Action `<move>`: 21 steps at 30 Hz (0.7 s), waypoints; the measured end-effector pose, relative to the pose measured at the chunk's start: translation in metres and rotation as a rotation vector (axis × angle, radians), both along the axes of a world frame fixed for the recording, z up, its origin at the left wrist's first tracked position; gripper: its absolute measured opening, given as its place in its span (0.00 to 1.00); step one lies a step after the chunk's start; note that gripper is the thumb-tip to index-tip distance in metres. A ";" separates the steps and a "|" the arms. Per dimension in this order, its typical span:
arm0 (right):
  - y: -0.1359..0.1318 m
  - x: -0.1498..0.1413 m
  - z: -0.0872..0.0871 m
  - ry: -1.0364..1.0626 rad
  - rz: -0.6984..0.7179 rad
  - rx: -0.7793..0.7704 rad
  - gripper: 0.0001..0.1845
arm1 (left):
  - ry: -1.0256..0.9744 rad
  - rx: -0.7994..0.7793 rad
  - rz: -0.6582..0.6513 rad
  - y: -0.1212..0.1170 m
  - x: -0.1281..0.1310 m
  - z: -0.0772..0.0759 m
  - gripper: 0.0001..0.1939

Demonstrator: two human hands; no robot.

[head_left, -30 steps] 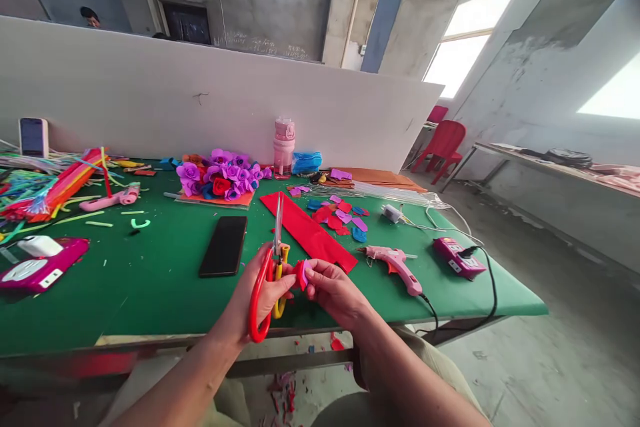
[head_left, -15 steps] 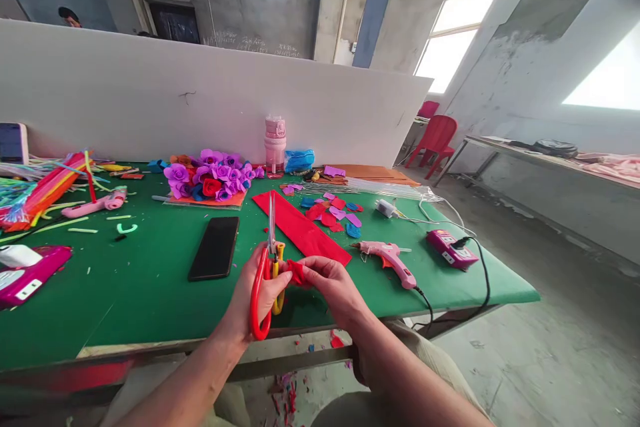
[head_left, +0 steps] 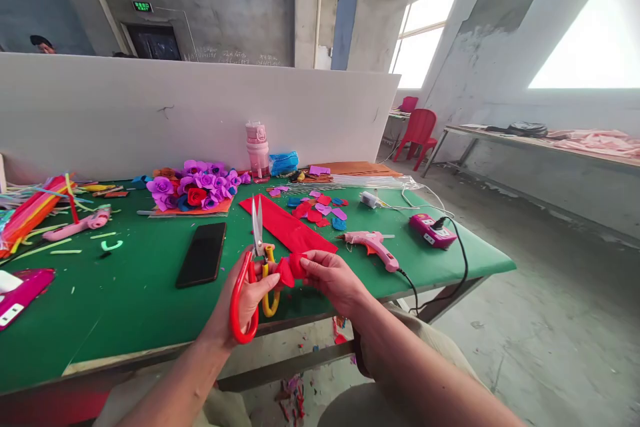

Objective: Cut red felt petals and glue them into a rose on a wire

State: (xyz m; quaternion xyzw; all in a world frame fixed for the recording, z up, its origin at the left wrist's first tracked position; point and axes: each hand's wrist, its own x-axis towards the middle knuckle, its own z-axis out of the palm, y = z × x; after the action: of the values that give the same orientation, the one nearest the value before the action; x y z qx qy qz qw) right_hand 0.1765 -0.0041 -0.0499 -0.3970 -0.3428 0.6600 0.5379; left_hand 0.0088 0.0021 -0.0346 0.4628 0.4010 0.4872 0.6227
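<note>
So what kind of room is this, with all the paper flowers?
It looks like a craft workshop, maybe a classroom: paper flowers and cut petals cover part of the green table, and there's a pink glue gun.

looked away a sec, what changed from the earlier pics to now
The scissors have opened wider, and the red paper, bunched before, now spreads between left hand and right hand. The purple bit pinched there first is out of sight. Both grips hold; phone and glue gun stayed put.

Left hand point(head_left: 250, 290) with scissors point(head_left: 258, 240), right hand point(head_left: 333, 277), red petals point(head_left: 292, 269) between, green table point(head_left: 135, 307)
</note>
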 end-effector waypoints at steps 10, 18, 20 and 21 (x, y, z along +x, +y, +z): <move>-0.008 0.044 0.004 -0.236 0.090 0.061 0.15 | 0.062 -0.028 -0.100 -0.013 -0.010 0.010 0.23; -0.006 0.076 -0.003 -1.225 -0.087 0.311 0.03 | 0.039 -0.045 -0.140 -0.050 -0.001 0.025 0.27; -0.007 0.079 0.000 -1.273 -0.146 0.323 0.04 | 0.038 -0.045 -0.152 -0.059 0.002 0.029 0.27; -0.008 0.080 0.002 -1.281 -0.186 0.324 0.05 | 0.045 -0.043 -0.158 -0.063 0.003 0.031 0.27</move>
State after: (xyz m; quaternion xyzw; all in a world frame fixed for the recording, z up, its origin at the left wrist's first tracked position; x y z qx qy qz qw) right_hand 0.2570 -0.0124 -0.0474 -0.6526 -0.6538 0.1848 0.3355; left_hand 0.0118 -0.0608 -0.0035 0.4904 0.3873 0.4174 0.6598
